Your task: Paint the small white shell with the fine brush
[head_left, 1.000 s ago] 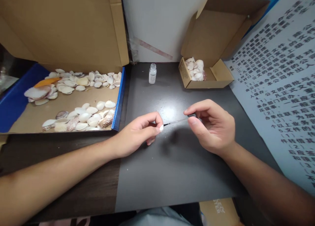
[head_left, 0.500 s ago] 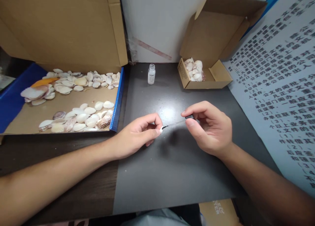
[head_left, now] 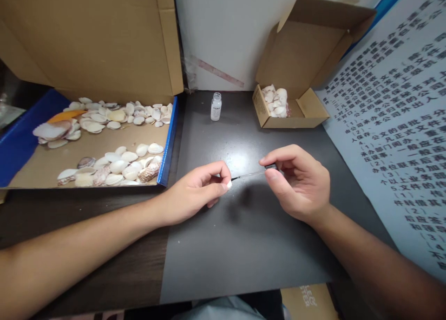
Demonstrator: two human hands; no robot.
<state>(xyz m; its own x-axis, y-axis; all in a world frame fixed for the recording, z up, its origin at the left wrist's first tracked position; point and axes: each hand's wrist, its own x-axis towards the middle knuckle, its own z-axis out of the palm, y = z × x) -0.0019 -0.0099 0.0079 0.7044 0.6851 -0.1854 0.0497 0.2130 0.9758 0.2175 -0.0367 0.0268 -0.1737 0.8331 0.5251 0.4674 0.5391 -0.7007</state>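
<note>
My left hand [head_left: 195,187] is closed, pinching a small white piece [head_left: 229,184], likely a shell, between thumb and forefinger; most of it is hidden by the fingers. In my right hand [head_left: 301,183] is a cap brush [head_left: 253,173], gripped by its black cap between thumb and fingers. Its thin clear stem points left, and the dark bristle tip is at the left fingertips, against or just behind the white piece; actual contact is unclear. Beyond the hands, a small labelled glass bottle [head_left: 216,110] stands upright and uncapped on the dark mat [head_left: 209,259].
On the left, a large open cardboard box with blue sides [head_left: 167,146] holds white and brownish shells [head_left: 118,166] in two groups. A smaller open carton [head_left: 292,121] at the back right contains white shells [head_left: 276,101]. A printed sheet [head_left: 390,125] lines the right side.
The brush tip has shifted slightly across the white piece, toward its far side. Both hands keep their grips and stay nearly in place. The whole view has moved a little.
</note>
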